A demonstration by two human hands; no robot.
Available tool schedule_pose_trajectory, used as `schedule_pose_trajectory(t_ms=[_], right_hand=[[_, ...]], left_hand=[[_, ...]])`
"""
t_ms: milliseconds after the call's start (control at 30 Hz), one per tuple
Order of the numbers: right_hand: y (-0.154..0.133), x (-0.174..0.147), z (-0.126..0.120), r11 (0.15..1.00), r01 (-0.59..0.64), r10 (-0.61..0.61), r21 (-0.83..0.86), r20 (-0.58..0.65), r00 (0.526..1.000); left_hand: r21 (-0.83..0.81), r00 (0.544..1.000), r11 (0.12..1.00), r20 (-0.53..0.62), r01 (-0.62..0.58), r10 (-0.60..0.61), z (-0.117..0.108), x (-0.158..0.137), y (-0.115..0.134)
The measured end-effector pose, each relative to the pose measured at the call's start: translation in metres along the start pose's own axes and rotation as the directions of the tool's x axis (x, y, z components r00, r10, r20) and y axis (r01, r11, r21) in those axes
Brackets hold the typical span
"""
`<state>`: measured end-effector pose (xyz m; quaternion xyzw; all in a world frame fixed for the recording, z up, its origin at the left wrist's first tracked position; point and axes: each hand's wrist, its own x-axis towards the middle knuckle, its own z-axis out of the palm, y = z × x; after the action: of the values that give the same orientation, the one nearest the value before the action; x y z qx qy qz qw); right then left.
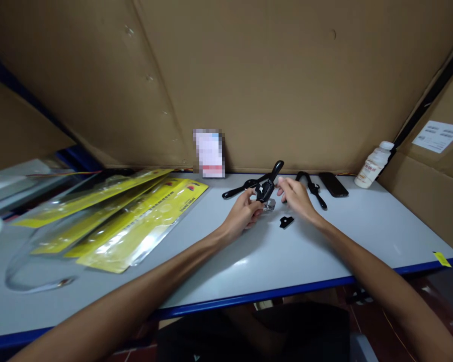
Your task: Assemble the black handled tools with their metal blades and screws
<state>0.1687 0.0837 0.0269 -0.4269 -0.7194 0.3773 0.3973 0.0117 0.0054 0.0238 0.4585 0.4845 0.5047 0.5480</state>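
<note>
My left hand point(245, 208) is closed round the lower part of a black spokeshave point(266, 188), held tilted above the table with one handle pointing up and away. My right hand point(296, 197) is just to the right of it, fingers bent and pinched together. Whatever those fingertips may hold is too small to make out. A shiny silvery piece point(271, 205) shows just below the spokeshave; whether it is held or lying cannot be told. Nearer me, a small black cap plate point(286, 221) lies on the table. Behind my hands rest a second spokeshave point(236, 191) and a third point(317, 195).
Yellow-backed clear plastic packages point(136, 221) overlap on the left, beside a pale strap point(33, 289). A phone with a lit, blurred screen point(213, 156) leans on the cardboard wall point(249, 75). On the right are a dark phone point(333, 184) and a white-capped bottle point(373, 166).
</note>
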Motion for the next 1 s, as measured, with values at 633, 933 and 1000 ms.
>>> schedule_pose_trajectory(t_ms=[633, 933, 1000], right_hand=[[0.043, 0.04, -0.088, 0.826, -0.275, 0.197, -0.492, -0.206, 0.959], [0.038, 0.019, -0.058, 0.627, -0.205, 0.21, -0.752, -0.09, 0.974], [0.037, 0.017, -0.056, 0.598, -0.188, 0.197, -0.779, -0.085, 0.977]], left_hand=[[0.081, 0.954, 0.986, -0.254, -0.143, 0.159, -0.036, 0.025, 0.0], [0.907, 0.845, 0.387, -0.071, -0.166, 0.53, -0.077, 0.051, -0.016], [0.968, 0.88, 0.233, -0.027, -0.096, 0.475, -0.081, 0.054, -0.02]])
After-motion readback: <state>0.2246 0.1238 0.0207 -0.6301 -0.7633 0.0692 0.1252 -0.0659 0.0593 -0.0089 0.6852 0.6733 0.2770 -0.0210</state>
